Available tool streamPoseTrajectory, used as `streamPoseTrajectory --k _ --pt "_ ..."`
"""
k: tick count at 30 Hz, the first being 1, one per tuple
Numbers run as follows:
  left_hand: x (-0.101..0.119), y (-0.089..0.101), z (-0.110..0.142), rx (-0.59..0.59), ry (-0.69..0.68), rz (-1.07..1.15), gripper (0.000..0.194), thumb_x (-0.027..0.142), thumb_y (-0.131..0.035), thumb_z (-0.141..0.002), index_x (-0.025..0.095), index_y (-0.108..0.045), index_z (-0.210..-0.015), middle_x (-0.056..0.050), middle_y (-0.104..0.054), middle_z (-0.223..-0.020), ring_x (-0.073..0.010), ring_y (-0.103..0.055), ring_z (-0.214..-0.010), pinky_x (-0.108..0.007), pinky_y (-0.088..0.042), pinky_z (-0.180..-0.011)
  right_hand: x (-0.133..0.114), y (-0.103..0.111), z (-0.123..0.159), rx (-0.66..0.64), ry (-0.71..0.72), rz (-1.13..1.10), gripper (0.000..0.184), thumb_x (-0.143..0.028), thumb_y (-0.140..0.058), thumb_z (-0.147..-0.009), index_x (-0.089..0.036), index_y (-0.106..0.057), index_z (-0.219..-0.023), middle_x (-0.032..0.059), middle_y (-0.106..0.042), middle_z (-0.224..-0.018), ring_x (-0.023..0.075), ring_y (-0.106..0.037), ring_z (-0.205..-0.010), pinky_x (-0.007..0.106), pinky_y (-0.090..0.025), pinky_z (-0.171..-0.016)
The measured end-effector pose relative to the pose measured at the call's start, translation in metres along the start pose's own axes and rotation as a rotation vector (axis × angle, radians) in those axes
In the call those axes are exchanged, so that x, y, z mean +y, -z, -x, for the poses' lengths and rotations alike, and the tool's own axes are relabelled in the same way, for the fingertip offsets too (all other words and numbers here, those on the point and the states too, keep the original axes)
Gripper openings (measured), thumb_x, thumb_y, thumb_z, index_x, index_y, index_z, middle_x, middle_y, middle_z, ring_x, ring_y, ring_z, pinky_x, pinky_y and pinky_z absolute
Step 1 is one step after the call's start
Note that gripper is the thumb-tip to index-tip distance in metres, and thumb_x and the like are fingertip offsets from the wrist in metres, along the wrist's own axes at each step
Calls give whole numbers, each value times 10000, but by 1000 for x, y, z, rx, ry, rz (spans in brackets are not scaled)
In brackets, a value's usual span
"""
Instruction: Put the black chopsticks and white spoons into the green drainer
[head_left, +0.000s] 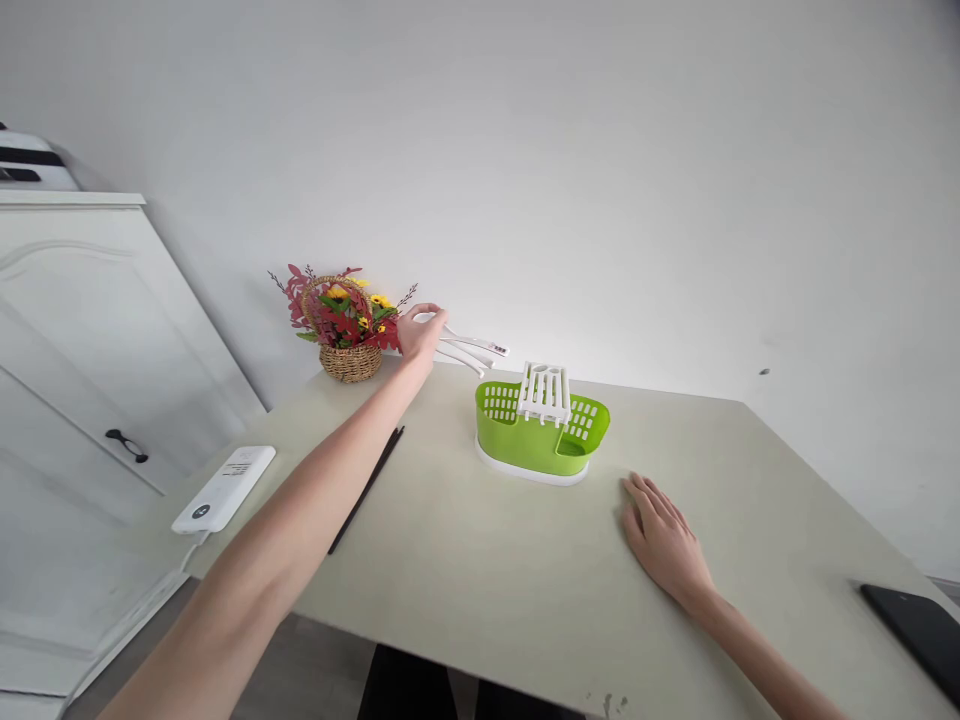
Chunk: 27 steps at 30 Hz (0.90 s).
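Observation:
My left hand (422,330) is stretched out above the back of the table, closed around several white long-handled spoons (472,347). Their handles point right, and one bears a small dark printed label. The rounded ends are mostly covered by my fingers. Right of them stands a green cutlery basket (510,440) on a white base, with a white slotted rack (545,392) across its middle. My right hand (664,535) lies flat on the table, right of the basket and apart from it. Below my left forearm is a pair of dark chopsticks (367,490).
A wicker basket of artificial flowers (351,362) stands at the back left, beside my left hand. A white power bank (225,490) with a cable lies at the left edge. A black phone (915,630) is at the far right. The wall (600,200) rises behind the table (465,570).

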<state>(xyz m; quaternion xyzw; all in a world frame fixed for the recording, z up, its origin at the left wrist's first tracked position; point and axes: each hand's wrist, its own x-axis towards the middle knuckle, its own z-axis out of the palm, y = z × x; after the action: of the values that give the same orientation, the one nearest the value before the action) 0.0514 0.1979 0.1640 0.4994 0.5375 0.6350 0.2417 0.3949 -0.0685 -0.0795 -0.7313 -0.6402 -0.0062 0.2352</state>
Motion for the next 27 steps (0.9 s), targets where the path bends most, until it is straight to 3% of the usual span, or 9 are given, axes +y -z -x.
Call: streamPoseTrajectory --k 3,6,9,12,16,19,23,27 --pt "-24 19 -5 4 103 18 228 238 -641 -693 191 -668 -915 27 -607 -686 -121 -541 -561 -228 -398 -522 0 1 1 -8 3 0 587 -392 -256 -1037 -149 -538 -1491 90 -487 -1612 241 -355 -1540 469 -298 -1263" --pt "-44 44 -3 -76 160 -16 175 258 -649 -659 192 -637 -822 36 -580 -645 -101 -503 -520 -211 -373 -484 0 1 1 -14 -2 -4 581 -387 -265 -1033 -158 -536 -1492 88 -483 -1615 243 -354 -1540 473 -298 -1263" --pt "-61 68 8 -226 205 -101 162 260 -690 -611 200 -629 -748 43 -562 -592 -100 -488 -492 -204 -346 -453 1 1 2 -12 -4 -4 574 -388 -279 -1027 -169 -539 -1490 85 -487 -1613 242 -353 -1541 470 -294 -1263" --pt "-74 84 27 -465 232 -215 189 218 -747 -544 194 -662 -712 38 -568 -539 -113 -495 -475 -204 -308 -427 3 1 3 -15 -1 1 579 -397 -271 -1029 -169 -537 -1490 78 -486 -1614 236 -350 -1543 468 -292 -1264" --pt "-81 92 53 -802 225 -335 210 227 -787 -531 188 -713 -724 28 -600 -523 -124 -498 -466 -213 -282 -422 5 1 4 -33 -1 9 591 -410 -259 -1034 -159 -532 -1495 75 -475 -1622 236 -339 -1549 468 -298 -1265" --pt "-83 92 65 -945 190 -409 215 267 -784 -554 188 -735 -747 31 -611 -533 -117 -483 -460 -220 -271 -425 6 0 4 -28 5 11 590 -415 -270 -1032 -166 -524 -1503 75 -476 -1622 240 -335 -1550 478 -299 -1266" --pt "-91 90 71 -1039 131 -491 208 261 -752 -548 194 -741 -745 43 -616 -549 -130 -519 -494 -222 -319 -454 8 -2 5 -35 -5 9 586 -420 -271 -1032 -188 -515 -1512 64 -468 -1628 241 -347 -1546 479 -300 -1263" --pt "-105 87 77 -1014 55 -582 165 240 -708 -564 207 -741 -722 23 -674 -633 -159 -597 -595 -226 -402 -517 10 -3 6 -38 3 19 593 -429 -257 -1037 -190 -504 -1520 58 -460 -1633 239 -332 -1554 477 -295 -1264"
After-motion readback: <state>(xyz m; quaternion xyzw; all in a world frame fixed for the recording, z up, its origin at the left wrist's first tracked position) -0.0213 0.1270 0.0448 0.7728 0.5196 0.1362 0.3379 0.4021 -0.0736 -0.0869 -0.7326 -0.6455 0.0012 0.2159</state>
